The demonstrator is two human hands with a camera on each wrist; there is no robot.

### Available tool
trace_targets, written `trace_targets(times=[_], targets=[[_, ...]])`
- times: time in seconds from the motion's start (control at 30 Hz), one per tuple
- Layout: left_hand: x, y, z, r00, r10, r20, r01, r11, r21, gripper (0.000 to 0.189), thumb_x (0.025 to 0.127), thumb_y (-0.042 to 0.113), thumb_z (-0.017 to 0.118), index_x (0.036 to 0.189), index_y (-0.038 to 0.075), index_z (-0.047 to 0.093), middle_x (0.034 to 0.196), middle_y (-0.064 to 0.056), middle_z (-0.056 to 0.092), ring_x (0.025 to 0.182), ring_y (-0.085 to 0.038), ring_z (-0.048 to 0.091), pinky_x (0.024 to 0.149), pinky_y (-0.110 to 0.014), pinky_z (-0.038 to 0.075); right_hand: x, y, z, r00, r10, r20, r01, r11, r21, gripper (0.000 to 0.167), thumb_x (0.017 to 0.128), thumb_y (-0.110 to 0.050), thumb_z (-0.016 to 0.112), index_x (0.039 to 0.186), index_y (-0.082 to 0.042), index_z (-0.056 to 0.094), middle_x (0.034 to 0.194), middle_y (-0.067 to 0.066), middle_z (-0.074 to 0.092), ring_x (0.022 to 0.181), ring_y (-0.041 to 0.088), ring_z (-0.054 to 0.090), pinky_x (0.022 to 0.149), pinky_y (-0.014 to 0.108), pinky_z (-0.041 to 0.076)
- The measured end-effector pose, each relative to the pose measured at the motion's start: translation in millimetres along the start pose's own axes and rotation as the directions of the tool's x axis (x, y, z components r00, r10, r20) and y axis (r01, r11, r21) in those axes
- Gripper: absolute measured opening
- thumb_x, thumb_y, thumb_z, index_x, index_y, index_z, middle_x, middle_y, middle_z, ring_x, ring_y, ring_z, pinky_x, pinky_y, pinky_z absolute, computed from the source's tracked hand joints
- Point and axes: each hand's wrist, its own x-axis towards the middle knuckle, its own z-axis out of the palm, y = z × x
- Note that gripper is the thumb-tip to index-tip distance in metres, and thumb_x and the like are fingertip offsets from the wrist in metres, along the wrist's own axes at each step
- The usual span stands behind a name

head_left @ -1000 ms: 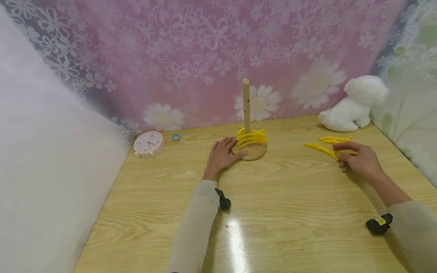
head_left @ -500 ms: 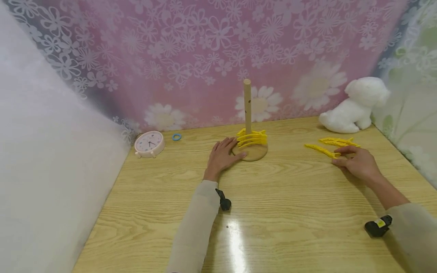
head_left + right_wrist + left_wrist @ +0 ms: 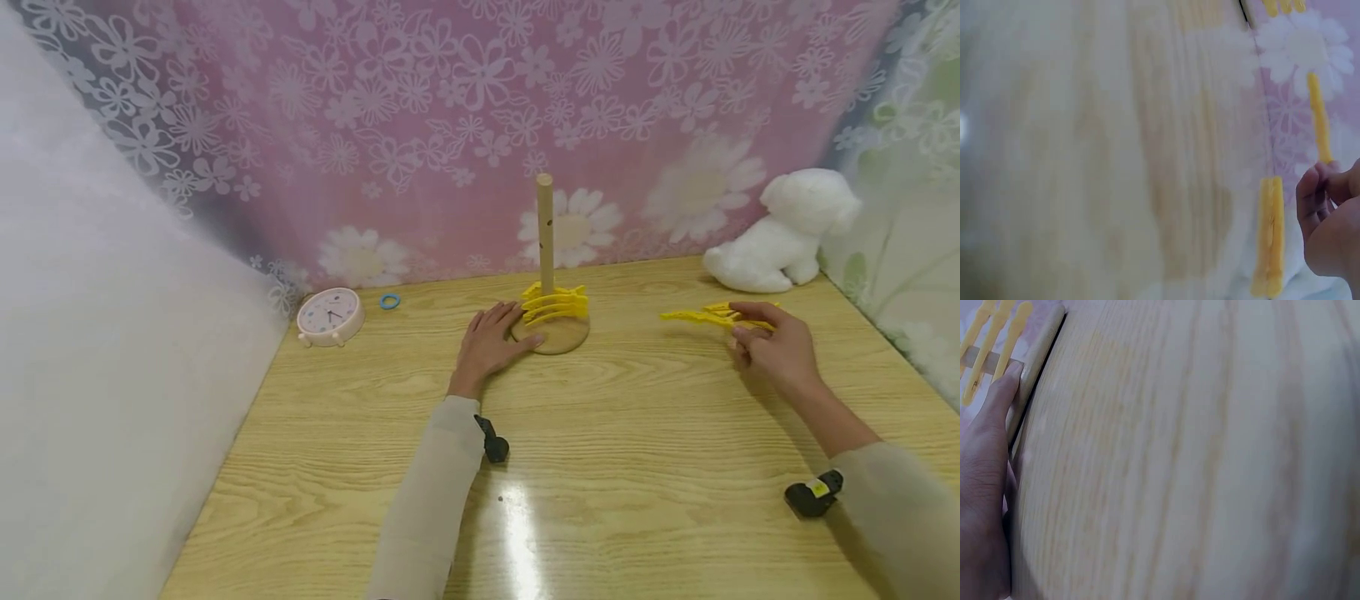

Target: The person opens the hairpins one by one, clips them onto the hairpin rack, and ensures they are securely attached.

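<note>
My right hand (image 3: 780, 350) pinches one long yellow hair clip (image 3: 681, 316) between thumb and fingers, lifted off the table and pointing left. Its free end shows in the right wrist view as a yellow strip (image 3: 1317, 115). Below it there, other yellow clips (image 3: 1269, 237) lie side by side, partly behind the hand in the head view. A wooden post (image 3: 546, 233) stands upright on a round wooden base (image 3: 558, 337). Three yellow clips (image 3: 557, 307) are stacked around the post's lower end. My left hand (image 3: 487, 342) rests against the base's left edge, fingers spread and thumb over its front rim.
A white plush dog (image 3: 783, 233) sits at the back right corner. At the back left are a pink alarm clock (image 3: 330, 317) and a small blue ring (image 3: 389, 301). A floral cloth (image 3: 450, 125) hangs behind the wood-grain table (image 3: 600, 467).
The right hand has raised the clip from the table and moved it slightly back and left, past the other clips. The left hand stays at the base.
</note>
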Motion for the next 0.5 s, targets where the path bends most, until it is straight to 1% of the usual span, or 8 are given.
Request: trace_targets(times=[0.07,0.1,0.13,0.2,0.3,0.37,0.5], targets=[[-0.3,0.0,0.1,1.000,0.003,-0.003,-0.003,1.000,-0.004,0.087,0.094,0.080,0.049,0.165,0.034,0.030,0.170,0.013,0.027,0.159,-0.009,0.014,0.132,-0.037,0.001,1.1,-6.1,5.6,1.000,-0.012,-0.010,0.012,0.998,0.068,0.032,0.106,-0.008,0.059,0.136,0.002,0.059,0.094,-0.013,0.070,0.057,0.013,0.057,0.045,0.028,0.050],[-0.5,0.3,-0.1,1.000,0.003,-0.002,-0.003,1.000,-0.006,0.087,0.094,0.080,0.049,0.165,0.034,0.030,0.170,0.013,0.027,0.159,-0.009,0.014,0.132,-0.036,0.001,1.7,-9.3,8.7,1.000,-0.024,-0.018,0.025,0.997,0.078,0.031,0.105,-0.007,0.060,0.135,0.002,0.060,0.093,-0.015,0.071,0.057,0.013,0.057,0.045,0.028,0.051],[-0.4,0.5,-0.2,1.000,0.003,-0.002,-0.003,1.000,-0.007,0.087,0.094,0.080,0.049,0.165,0.034,0.030,0.170,0.013,0.027,0.159,-0.009,0.014,0.132,-0.036,0.001,2.1,-12.5,12.0,0.999,-0.036,-0.020,0.037,0.996,0.080,0.031,0.105,-0.007,0.060,0.135,0.003,0.060,0.096,-0.018,0.069,0.056,0.013,0.057,0.045,0.028,0.051],[-0.1,0.6,-0.1,1.000,0.000,-0.001,0.000,1.000,-0.008,0.087,0.094,0.079,0.050,0.165,0.034,0.030,0.170,0.013,0.027,0.159,-0.008,0.014,0.132,-0.036,0.001,3.6,-18.5,18.8,0.998,-0.063,-0.028,0.064,0.996,0.064,0.029,0.105,-0.007,0.060,0.133,0.002,0.062,0.096,-0.022,0.068,0.053,0.013,0.057,0.044,0.029,0.053],[0.2,0.6,-0.2,1.000,-0.004,0.004,0.004,1.000,-0.008,0.086,0.094,0.079,0.051,0.165,0.035,0.030,0.170,0.014,0.026,0.159,-0.007,0.013,0.132,-0.035,0.001,6.7,-28.1,28.7,0.995,-0.097,-0.034,0.099,0.994,0.050,0.026,0.105,-0.006,0.061,0.130,0.002,0.063,0.100,-0.021,0.065,0.051,0.014,0.058,0.044,0.031,0.054],[0.3,0.2,-0.2,1.000,-0.005,0.004,0.005,1.000,-0.006,0.086,0.094,0.079,0.051,0.165,0.035,0.030,0.170,0.014,0.026,0.159,-0.007,0.013,0.132,-0.035,0.001,9.5,-34.4,35.1,0.992,-0.115,-0.040,0.117,0.992,0.040,0.025,0.105,-0.006,0.061,0.127,0.002,0.065,0.101,-0.019,0.065,0.050,0.015,0.058,0.043,0.031,0.054],[-0.2,0.2,-0.9,1.000,-0.003,0.002,0.003,1.000,-0.011,0.086,0.094,0.079,0.051,0.165,0.035,0.030,0.170,0.014,0.026,0.159,-0.007,0.013,0.132,-0.035,0.001,15.4,-48.8,48.2,0.992,-0.118,-0.044,0.120,0.992,0.028,0.026,0.106,-0.009,0.061,0.128,0.003,0.065,0.105,-0.009,0.063,0.047,0.017,0.056,0.042,0.032,0.053]])
